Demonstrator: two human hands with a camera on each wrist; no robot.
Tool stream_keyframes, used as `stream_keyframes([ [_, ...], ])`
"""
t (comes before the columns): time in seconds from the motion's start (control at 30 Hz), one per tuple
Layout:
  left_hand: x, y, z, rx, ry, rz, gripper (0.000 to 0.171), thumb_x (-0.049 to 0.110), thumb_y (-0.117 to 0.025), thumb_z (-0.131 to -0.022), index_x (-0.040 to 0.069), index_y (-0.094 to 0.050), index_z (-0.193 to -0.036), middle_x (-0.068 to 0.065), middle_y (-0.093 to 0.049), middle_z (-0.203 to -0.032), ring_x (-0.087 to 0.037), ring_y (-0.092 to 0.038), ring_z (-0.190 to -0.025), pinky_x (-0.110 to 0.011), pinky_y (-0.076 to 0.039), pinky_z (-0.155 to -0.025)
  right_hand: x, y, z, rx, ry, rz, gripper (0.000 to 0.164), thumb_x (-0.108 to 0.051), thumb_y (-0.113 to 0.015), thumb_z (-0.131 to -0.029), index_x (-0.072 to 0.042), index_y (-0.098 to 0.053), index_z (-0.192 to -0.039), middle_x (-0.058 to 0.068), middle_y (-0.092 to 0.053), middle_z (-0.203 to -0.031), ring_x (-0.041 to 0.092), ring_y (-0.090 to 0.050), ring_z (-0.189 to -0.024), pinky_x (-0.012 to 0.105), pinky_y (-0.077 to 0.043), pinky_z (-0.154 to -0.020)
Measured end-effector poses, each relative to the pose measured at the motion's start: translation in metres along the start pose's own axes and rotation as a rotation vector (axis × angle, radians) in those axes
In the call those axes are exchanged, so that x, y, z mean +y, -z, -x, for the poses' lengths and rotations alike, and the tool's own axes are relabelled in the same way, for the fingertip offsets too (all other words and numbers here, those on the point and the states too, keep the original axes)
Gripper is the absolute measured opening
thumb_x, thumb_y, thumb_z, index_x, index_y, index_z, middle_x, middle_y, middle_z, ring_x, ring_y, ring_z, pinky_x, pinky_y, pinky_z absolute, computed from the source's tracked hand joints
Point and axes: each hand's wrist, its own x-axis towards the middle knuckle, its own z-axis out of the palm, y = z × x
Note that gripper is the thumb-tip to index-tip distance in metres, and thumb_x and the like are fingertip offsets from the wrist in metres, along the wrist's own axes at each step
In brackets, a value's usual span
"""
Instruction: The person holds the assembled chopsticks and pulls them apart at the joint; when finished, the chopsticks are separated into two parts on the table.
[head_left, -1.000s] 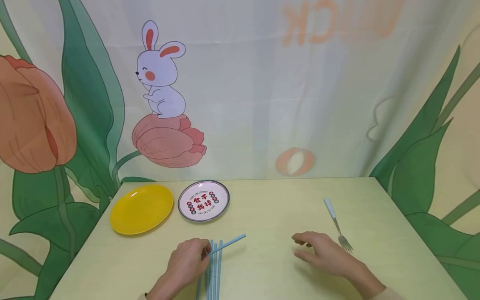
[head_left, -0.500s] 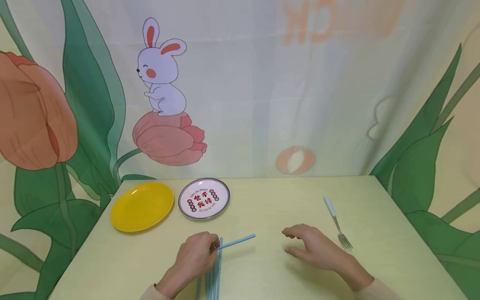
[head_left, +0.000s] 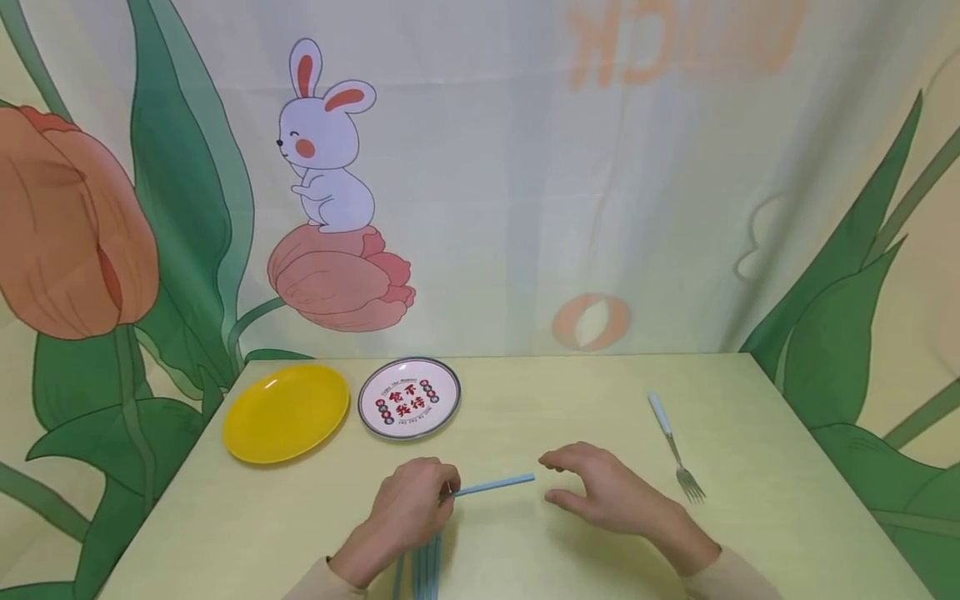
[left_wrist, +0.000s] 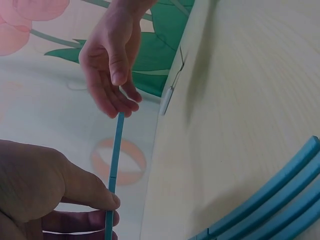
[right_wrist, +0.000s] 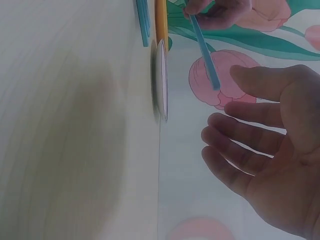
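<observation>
My left hand pinches a light blue chopstick between thumb and fingers, raised over the table and pointing right. In the left wrist view, the chopstick rises from my thumb and fingertips towards the other hand. My right hand holds nothing; its fingers are spread and relaxed just right of the chopstick's free end. A gap shows between that end and my right fingers in the right wrist view. Several more blue chopsticks lie side by side on the table under my left hand, partly hidden by it.
A yellow plate stands at the table's back left, beside a small white plate with red characters. A fork with a pale handle lies on the right. Behind the table hangs a printed curtain.
My left hand has moved right and slightly up with the chopstick, away from the others on the table. My right hand has moved left towards the chopstick's free end.
</observation>
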Motion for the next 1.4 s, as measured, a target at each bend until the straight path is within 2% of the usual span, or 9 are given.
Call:
stream_keyframes([
  [0.37,0.009,0.003,-0.008,0.023,-0.080,-0.045,0.007,0.009,-0.074,-0.078,0.016,-0.071,-0.078,0.009,-0.057,-0.070,-0.008,-0.050,-0.066,-0.022,-0.039,-0.053,-0.006,-0.003,-0.011,-0.009,0.020,0.007,0.036,-0.029,-0.068,-0.091,-0.014,-0.064,-0.123,-0.006,-0.066,-0.116,0.012,-0.060,-0.109,0.035,-0.051,-0.091],
  [0.63,0.014,0.001,-0.010,0.026,-0.112,-0.057,0.009,0.008,-0.074,-0.076,0.017,-0.071,-0.077,0.009,-0.060,-0.071,-0.008,-0.054,-0.069,-0.022,-0.040,-0.055,-0.010,-0.006,-0.015,-0.009,0.061,0.011,0.034,-0.028,-0.069,-0.091,-0.012,-0.065,-0.120,-0.004,-0.067,-0.114,0.015,-0.061,-0.108,0.036,-0.052,-0.089],
  [0.83,0.019,0.001,-0.015,0.041,-0.145,-0.083,0.009,0.009,-0.074,-0.075,0.017,-0.072,-0.077,0.009,-0.058,-0.070,-0.008,-0.053,-0.067,-0.021,-0.039,-0.055,-0.011,-0.008,-0.017,-0.013,0.061,0.013,0.033,-0.029,-0.069,-0.090,-0.014,-0.066,-0.119,-0.006,-0.067,-0.115,0.012,-0.060,-0.109,0.034,-0.052,-0.090],
  [1.4,0.028,-0.004,-0.020,0.030,-0.219,-0.063,0.009,0.005,-0.073,-0.075,0.013,-0.072,-0.079,0.007,-0.060,-0.072,-0.008,-0.053,-0.069,-0.020,-0.043,-0.063,-0.017,-0.016,-0.024,-0.028,0.125,0.009,0.023,-0.020,-0.069,-0.090,-0.011,-0.070,-0.111,-0.001,-0.069,-0.106,0.011,-0.061,-0.099,0.029,-0.052,-0.083],
])
